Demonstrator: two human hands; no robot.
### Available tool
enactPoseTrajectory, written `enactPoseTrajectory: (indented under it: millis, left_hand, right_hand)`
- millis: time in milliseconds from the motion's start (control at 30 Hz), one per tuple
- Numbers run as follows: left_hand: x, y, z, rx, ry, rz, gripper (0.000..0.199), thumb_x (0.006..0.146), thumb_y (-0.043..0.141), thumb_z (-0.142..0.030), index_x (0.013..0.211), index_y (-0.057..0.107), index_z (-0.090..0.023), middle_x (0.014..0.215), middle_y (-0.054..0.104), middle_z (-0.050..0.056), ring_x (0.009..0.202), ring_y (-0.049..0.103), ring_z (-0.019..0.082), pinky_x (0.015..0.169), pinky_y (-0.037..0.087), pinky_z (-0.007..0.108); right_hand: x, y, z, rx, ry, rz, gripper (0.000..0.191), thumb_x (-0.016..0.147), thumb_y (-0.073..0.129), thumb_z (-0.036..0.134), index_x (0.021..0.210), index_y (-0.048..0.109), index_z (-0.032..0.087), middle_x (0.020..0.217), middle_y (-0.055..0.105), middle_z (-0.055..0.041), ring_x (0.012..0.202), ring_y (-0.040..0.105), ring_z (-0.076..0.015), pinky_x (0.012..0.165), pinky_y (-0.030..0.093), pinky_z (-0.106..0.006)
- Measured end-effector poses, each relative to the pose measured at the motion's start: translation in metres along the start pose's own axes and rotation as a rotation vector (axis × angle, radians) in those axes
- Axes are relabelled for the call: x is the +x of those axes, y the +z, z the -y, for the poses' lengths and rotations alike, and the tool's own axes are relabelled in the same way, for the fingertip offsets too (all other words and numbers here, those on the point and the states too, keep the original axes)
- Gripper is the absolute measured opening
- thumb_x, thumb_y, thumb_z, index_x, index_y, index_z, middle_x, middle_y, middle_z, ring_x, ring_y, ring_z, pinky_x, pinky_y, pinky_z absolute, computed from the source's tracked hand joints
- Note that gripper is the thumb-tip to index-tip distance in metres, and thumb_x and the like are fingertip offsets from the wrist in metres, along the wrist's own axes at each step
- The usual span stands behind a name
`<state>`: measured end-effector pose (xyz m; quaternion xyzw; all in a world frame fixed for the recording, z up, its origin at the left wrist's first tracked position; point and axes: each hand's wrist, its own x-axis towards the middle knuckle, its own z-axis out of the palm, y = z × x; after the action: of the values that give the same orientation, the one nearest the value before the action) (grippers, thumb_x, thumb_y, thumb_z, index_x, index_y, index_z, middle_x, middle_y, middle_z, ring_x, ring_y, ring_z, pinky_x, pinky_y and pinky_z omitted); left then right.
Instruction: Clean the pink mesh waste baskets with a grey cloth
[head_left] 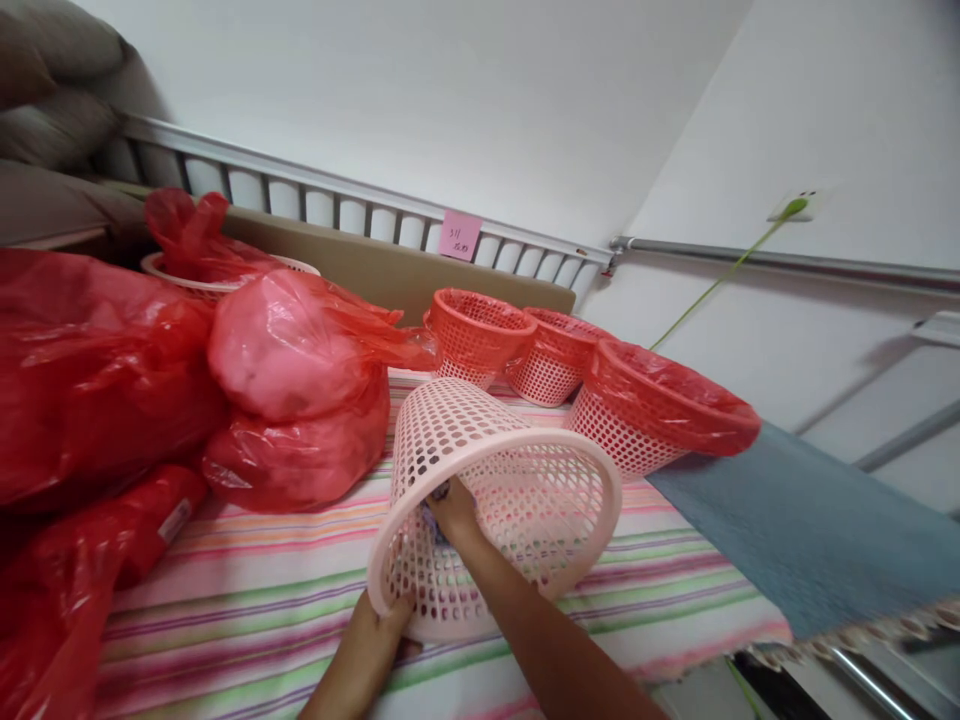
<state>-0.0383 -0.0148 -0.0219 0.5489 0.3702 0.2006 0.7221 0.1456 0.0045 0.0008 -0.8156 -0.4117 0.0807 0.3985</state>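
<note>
A pale pink perforated wastebasket (450, 415) lies tilted on its side on the striped cloth (300, 570), its mouth toward me. My left hand (381, 625) grips the lower left of its rim, thumb on the inside. Reaching in through the mouth, my right hand (454, 512) is closed on a purplish cloth (436, 525) against the inner left wall. Only a little of that cloth shows; the rest is hidden by the fingers.
Behind stand three wastebaskets lined with red bags: one basket (472, 365), a middle basket (544, 378) and a right basket (622, 430). Filled red plastic bags (300, 400) crowd the left side. A white railing (337, 187) with a pink note (459, 235) runs along the back.
</note>
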Motion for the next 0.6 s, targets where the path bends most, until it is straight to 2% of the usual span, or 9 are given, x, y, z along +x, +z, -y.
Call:
enactPoseTrajectory:
  millis: [100, 233, 400, 500, 600]
  left_hand:
    - [0.0, 0.0, 0.002, 0.018, 0.018, -0.024, 0.046, 0.076, 0.057, -0.045, 0.105, 0.053, -0.009, 0.082, 0.066, 0.01, 0.056, 0.063, 0.018, 0.05, 0.054, 0.03]
    - [-0.001, 0.0, 0.0, 0.009, 0.008, -0.024, 0.05, 0.074, 0.06, -0.043, 0.112, 0.051, -0.012, 0.08, 0.066, 0.007, 0.047, 0.059, 0.015, 0.047, 0.051, 0.029]
    - [-0.006, 0.002, -0.009, -0.026, 0.023, -0.008, 0.061, 0.069, 0.063, -0.041, 0.121, 0.05, -0.011, 0.072, 0.066, 0.004, 0.052, 0.06, 0.017, 0.045, 0.051, 0.025]
    - [-0.008, 0.003, -0.013, -0.01, 0.001, -0.031, 0.063, 0.071, 0.061, -0.039, 0.127, 0.048, -0.012, 0.075, 0.069, 0.005, 0.048, 0.059, 0.015, 0.046, 0.051, 0.024]
    - [-0.008, 0.002, -0.014, -0.016, 0.013, -0.027, 0.06, 0.07, 0.065, -0.039, 0.124, 0.053, -0.015, 0.084, 0.071, 0.005, 0.047, 0.058, 0.013, 0.043, 0.049, 0.023]
  right_hand:
    - [-0.028, -0.008, 0.002, 0.081, 0.004, -0.012, 0.042, 0.075, 0.063, 0.024, 0.116, 0.059, 0.014, 0.111, 0.065, -0.0107, 0.104, 0.062, -0.0227, 0.092, 0.048, -0.034]
    - [-0.065, -0.016, 0.004, 0.14, -0.046, 0.034, 0.039, 0.072, 0.061, 0.019, 0.111, 0.061, 0.014, 0.104, 0.067, -0.0111, 0.097, 0.064, -0.0232, 0.087, 0.051, -0.035]
    - [-0.108, -0.025, -0.005, -0.061, -0.252, 0.063, 0.041, 0.064, 0.057, 0.012, 0.104, 0.062, 0.017, 0.109, 0.062, -0.0113, 0.104, 0.058, -0.0255, 0.091, 0.047, -0.037]
    - [-0.112, -0.026, -0.004, -0.12, -0.288, 0.124, 0.037, 0.065, 0.056, 0.011, 0.101, 0.062, 0.017, 0.1, 0.062, -0.0094, 0.097, 0.058, -0.0243, 0.083, 0.048, -0.034]
    - [-0.096, -0.021, 0.004, -0.124, -0.268, 0.11, 0.038, 0.064, 0.056, 0.01, 0.101, 0.062, 0.017, 0.1, 0.063, -0.0082, 0.095, 0.059, -0.0229, 0.084, 0.048, -0.033]
